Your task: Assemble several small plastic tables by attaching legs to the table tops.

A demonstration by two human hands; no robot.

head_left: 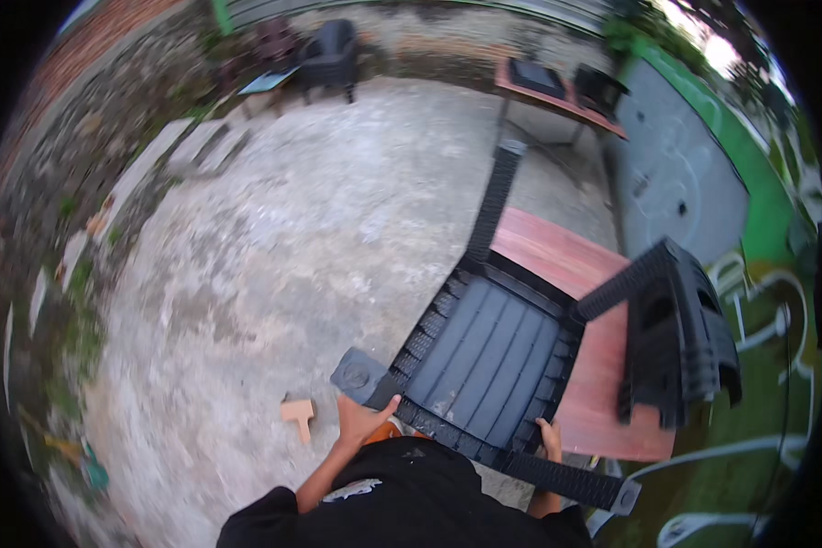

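A dark grey plastic chair seat frame with a leg at each corner lies tilted in front of me, its ribbed face toward me. My left hand is closed around its near left corner, beside the short-looking leg end. On the near right side my right hand grips the frame's rim, close to another leg; its fingers are partly hidden behind the rim. The frame overlaps a reddish wooden table. A black slotted plastic part, shaped like a chair back, stands at the table's right side.
On the concrete floor lies a T-shaped wooden piece. Far right, a second table bears black plastic parts. A dark armchair stands at the back left. A painted wall bounds the right side.
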